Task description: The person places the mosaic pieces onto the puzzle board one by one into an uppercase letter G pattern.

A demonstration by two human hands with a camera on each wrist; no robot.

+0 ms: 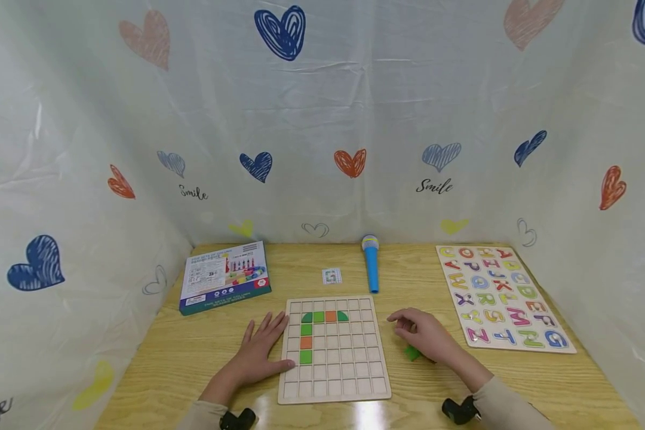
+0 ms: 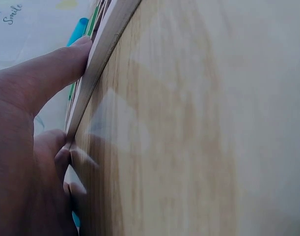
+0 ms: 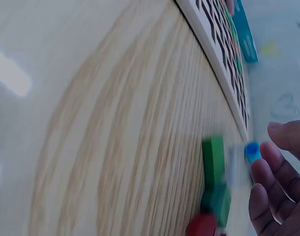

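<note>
A wooden grid board [image 1: 349,382] lies flat on the table, with green and orange blocks set in its squares. They form a row near the top, with a dark green rounded piece [image 1: 342,316] at its right end, and a column down the left side. My left hand [image 1: 260,355] rests spread beside the board, its thumb [image 2: 46,73] touching the board's edge. Right of the board, my right hand [image 1: 424,337] hovers with loosely bent fingers and no visible object in them. Loose green blocks [image 3: 213,160] and a red piece [image 3: 201,225] lie beneath it, partly hidden in the head view.
Behind the board are a small printed card [image 1: 331,276] and a blue toy microphone [image 1: 372,269]. A boxed set [image 1: 226,278] lies at the back left. An alphabet puzzle board [image 1: 507,298] lies at the right. Heart-printed curtains [image 1: 301,119] surround the table.
</note>
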